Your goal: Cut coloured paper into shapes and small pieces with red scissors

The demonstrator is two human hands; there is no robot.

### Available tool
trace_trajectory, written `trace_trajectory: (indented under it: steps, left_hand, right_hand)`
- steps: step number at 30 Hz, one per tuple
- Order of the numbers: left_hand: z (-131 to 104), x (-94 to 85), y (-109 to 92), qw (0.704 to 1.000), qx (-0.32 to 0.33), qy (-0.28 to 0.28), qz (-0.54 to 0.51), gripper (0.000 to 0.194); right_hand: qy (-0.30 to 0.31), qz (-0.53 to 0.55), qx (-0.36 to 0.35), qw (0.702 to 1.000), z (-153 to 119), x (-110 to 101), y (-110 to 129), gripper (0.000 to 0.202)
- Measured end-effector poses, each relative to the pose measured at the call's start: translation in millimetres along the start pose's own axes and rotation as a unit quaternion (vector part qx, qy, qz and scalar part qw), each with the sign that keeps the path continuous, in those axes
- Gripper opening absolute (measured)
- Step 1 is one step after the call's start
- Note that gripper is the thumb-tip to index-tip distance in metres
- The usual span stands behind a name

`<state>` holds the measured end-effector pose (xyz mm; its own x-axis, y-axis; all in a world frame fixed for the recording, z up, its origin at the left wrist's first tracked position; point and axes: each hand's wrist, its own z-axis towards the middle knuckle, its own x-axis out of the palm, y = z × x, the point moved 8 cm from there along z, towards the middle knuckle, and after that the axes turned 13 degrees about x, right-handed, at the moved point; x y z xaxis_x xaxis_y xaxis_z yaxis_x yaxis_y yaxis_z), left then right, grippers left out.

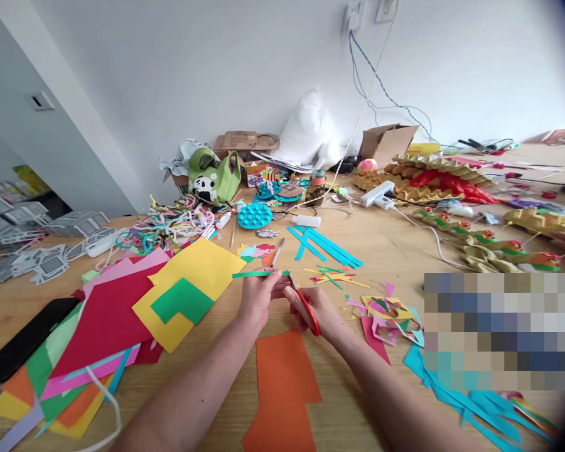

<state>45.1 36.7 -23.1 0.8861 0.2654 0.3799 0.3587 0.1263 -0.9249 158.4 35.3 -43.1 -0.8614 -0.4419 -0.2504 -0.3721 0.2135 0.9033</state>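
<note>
My left hand (258, 295) pinches a thin green paper strip (249, 274), which sticks out to the left of the fingers. My right hand (313, 309) is closed around red-handled scissors (309, 309), whose blades point up and left at the strip's right end. Orange paper (285, 389) lies flat below the hands. Thin green, yellow and red strips (336, 276) are scattered to the right, and blue strips (329, 246) lie behind them.
Coloured sheets (108, 307) and a black phone-like object (28, 339) cover the left side. Paper scraps (390, 317) lie right of my hands. At the back are a green panda bag (214, 179), a jar (316, 187) and a white power strip (377, 193).
</note>
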Motion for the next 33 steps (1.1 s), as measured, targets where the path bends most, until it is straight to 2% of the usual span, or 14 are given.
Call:
trace_trajectory:
  steps: [19, 33]
  left_hand:
    - [0.7, 0.7, -0.4, 1.000, 0.016, 0.014, -0.002, 0.022]
    - [1.8, -2.0, 3.2, 1.000, -0.005, 0.009, -0.001, 0.023]
  right_hand:
    - [-0.009, -0.010, 0.014, 1.000, 0.3, -2.0, 1.7, 0.054]
    - [-0.008, -0.019, 0.013, 1.000, -0.2, -3.5, 0.6, 0.053]
